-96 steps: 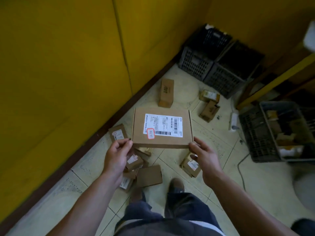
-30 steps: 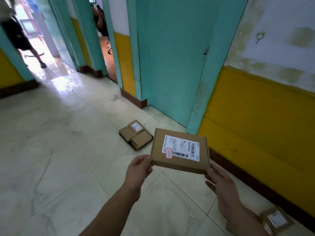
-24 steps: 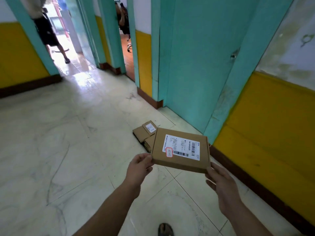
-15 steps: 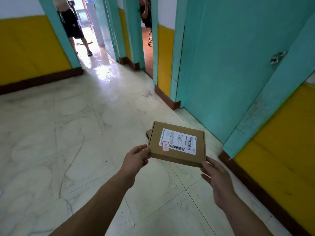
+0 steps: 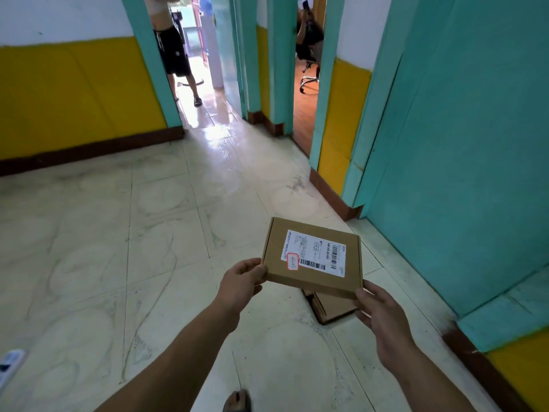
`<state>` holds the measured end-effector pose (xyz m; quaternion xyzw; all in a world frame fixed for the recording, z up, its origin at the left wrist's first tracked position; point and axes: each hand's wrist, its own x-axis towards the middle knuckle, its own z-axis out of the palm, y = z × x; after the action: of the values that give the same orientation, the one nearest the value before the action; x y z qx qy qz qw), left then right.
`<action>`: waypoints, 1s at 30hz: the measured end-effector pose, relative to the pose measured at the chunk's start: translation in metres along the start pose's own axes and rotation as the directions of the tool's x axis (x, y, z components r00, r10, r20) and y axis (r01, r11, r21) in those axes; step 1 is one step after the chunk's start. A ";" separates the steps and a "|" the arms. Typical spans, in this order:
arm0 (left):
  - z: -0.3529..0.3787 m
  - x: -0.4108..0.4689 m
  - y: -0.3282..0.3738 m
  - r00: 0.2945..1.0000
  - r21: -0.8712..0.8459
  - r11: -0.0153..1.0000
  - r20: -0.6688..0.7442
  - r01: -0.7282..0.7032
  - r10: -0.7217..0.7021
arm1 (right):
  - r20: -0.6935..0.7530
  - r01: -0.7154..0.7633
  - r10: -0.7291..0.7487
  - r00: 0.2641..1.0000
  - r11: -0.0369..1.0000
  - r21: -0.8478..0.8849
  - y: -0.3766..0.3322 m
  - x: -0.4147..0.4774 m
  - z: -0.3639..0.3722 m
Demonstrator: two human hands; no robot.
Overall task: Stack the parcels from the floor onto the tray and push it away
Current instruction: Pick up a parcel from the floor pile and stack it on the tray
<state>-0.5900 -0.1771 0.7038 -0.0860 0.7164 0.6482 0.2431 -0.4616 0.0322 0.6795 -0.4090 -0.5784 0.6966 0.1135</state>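
Note:
I hold a flat brown cardboard parcel [image 5: 313,257] with a white barcode label level in front of me, above the floor. My left hand [image 5: 242,282] grips its near left corner and my right hand [image 5: 378,312] grips its near right corner. Directly below it, mostly hidden by the held parcel, a small stack of brown parcels [image 5: 331,307] lies on the tiled floor beside the teal door. No tray is in view.
Pale tiled floor [image 5: 133,263] spreads to the left and ahead. A teal door and yellow wall [image 5: 475,173] run along the right. A person [image 5: 175,52] stands in a doorway ahead; another sits on an office chair [image 5: 309,49] in a room. My foot [image 5: 237,401] shows below.
I turned away from the corner with the scattered parcels and crates and walked down the hallway with the parcel. The stack on the floor came closer and now lies under the held parcel.

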 end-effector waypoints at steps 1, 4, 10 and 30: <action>-0.010 0.018 0.009 1.000 0.006 1.000 0.002 -0.002 0.002 | -0.004 0.001 -0.001 1.000 1.000 0.008 -0.004 0.010 0.017; -0.042 0.070 0.035 1.000 0.032 0.999 0.025 0.005 -0.006 | -0.019 -0.012 0.012 1.000 1.000 0.004 -0.015 0.038 0.075; -0.075 0.168 0.080 0.996 0.113 0.993 0.077 0.031 -0.040 | -0.062 -0.051 0.054 0.997 0.998 0.041 -0.042 0.085 0.156; 0.063 0.481 0.185 0.952 0.401 0.914 0.248 0.065 -0.176 | -0.323 -0.173 0.200 0.925 0.979 0.110 -0.108 0.357 0.213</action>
<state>-1.0730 0.0035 0.6446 0.0117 0.7824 0.4824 0.3938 -0.8737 0.1388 0.6190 -0.5690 -0.4811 0.6477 0.1589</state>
